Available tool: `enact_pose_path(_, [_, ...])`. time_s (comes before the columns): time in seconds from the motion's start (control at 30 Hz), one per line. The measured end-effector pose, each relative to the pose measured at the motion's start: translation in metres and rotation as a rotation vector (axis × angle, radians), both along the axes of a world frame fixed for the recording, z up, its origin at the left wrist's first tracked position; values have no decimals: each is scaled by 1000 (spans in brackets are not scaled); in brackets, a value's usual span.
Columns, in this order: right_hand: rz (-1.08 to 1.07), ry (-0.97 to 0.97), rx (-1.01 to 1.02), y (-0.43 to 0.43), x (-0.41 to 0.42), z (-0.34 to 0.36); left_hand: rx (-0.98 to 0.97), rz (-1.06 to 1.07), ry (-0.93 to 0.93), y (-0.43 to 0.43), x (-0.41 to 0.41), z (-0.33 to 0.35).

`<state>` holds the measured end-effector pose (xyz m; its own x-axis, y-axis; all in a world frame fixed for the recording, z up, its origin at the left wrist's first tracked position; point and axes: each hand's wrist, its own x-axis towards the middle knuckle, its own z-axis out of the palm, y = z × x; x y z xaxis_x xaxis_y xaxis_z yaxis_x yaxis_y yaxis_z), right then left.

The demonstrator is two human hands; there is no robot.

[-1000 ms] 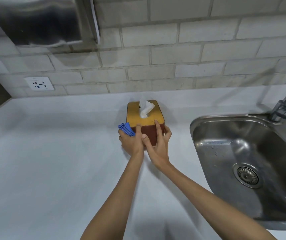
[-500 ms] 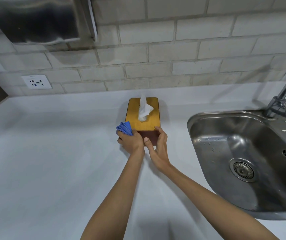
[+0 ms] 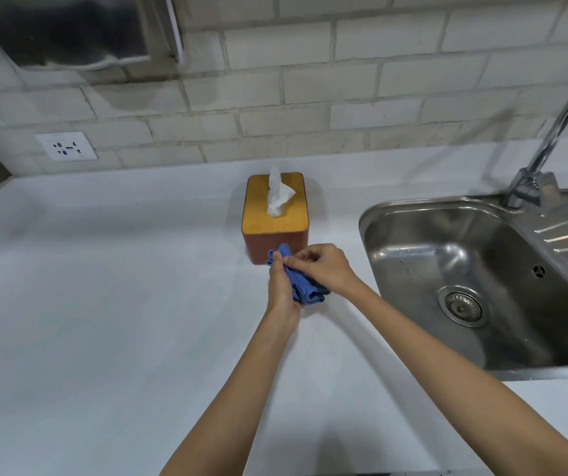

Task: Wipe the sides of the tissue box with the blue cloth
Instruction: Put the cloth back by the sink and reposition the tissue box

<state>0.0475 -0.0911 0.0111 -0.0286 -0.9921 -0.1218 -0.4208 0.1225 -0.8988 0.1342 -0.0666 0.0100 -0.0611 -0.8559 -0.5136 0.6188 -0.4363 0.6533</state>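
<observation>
The tissue box (image 3: pixel 260 247) stands on the white counter, with a yellow wooden lid, reddish-brown sides and a white tissue (image 3: pixel 277 194) sticking up. Just in front of its near side, both hands meet on the folded blue cloth (image 3: pixel 304 290). My left hand (image 3: pixel 280 286) grips the cloth from the left. My right hand (image 3: pixel 323 266) pinches its upper edge from the right. Neither hand touches the box.
A steel sink (image 3: pixel 447 255) with a drain and a tap (image 3: pixel 547 149) lies to the right, its drainboard at the far right. A brick wall with a socket (image 3: pixel 66 146) runs behind. A metal dispenser (image 3: pixel 69 29) hangs at upper left. White counter (image 3: pixel 103 304) spreads left.
Both hands have left the box and drawn back toward me. The cloth, held earlier by the left hand alone at the box's left corner, is now gripped by both hands.
</observation>
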Motion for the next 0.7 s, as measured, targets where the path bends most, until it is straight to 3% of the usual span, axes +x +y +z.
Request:
enact_pose_path(0.33, [24, 24, 93, 38, -46, 22, -104, -126, -135, 32, -28, -6])
enact_pose_path(0.57, [-296, -316, 267, 85, -142, 12, -22, -273, -401, 53, -56, -11])
enact_pose_path(0.7, [-303, -428, 366, 130, -206, -4, 11, -422, -467, 85, -85, -18])
